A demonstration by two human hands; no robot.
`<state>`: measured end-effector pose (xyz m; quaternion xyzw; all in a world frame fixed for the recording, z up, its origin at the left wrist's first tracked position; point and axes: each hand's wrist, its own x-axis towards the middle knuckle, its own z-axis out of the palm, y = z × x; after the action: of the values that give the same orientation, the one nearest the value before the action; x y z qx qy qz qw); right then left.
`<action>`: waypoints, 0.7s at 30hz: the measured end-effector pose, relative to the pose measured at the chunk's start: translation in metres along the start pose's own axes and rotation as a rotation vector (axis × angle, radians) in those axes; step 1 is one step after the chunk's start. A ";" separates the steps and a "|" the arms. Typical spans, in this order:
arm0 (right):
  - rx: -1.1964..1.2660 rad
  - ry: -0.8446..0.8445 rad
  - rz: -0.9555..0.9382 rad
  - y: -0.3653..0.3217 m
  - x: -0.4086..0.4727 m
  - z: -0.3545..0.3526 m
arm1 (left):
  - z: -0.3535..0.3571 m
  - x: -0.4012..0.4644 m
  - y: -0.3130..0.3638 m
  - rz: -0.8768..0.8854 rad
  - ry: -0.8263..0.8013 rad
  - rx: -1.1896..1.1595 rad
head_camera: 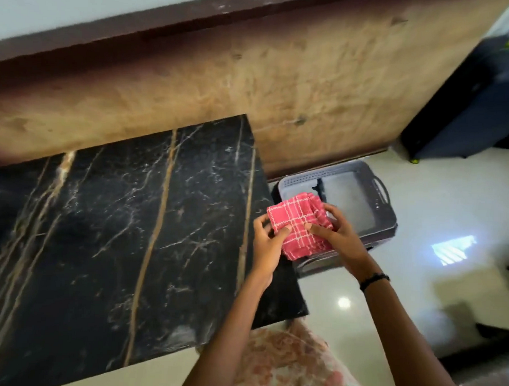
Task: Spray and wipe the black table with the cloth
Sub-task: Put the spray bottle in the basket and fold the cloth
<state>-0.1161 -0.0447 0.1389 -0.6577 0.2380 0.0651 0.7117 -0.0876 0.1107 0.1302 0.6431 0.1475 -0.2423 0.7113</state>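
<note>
The black table [116, 231] has a marble-look top with gold and white veins and fills the left half of the view. A folded red cloth [298, 226] with white check lines is held in the air just past the table's right edge. My left hand [267, 245] grips its left side. My right hand [342, 239] grips its right side and wears a dark bracelet at the wrist. No spray bottle is in view.
A grey plastic basket [383, 197] with handles stands on the pale floor right of the table, under the cloth. A brown wall panel [309, 79] runs behind. A dark suitcase [475, 108] stands at the far right.
</note>
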 end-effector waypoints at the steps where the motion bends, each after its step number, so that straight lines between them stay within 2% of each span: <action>1: -0.010 0.033 0.003 -0.001 0.004 -0.024 | 0.021 0.006 -0.005 -0.025 -0.016 0.004; 6: -0.077 0.216 0.058 0.004 0.035 -0.114 | 0.096 0.033 -0.025 -0.078 -0.066 0.085; 10: -0.268 0.326 0.103 0.022 0.080 -0.150 | 0.133 0.051 -0.032 -0.101 -0.092 0.189; 14: -0.485 0.300 0.111 0.038 0.124 -0.160 | 0.147 0.067 -0.039 -0.093 -0.091 0.270; 19: -0.518 0.225 0.130 0.046 0.160 -0.170 | 0.149 0.086 -0.042 -0.088 -0.034 0.280; 21: -0.607 0.240 0.165 0.057 0.167 -0.178 | 0.146 0.093 -0.044 -0.086 -0.022 0.278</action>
<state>-0.0377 -0.2465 0.0122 -0.8212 0.3425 0.1124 0.4424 -0.0484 -0.0503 0.0634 0.7258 0.1321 -0.2977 0.6059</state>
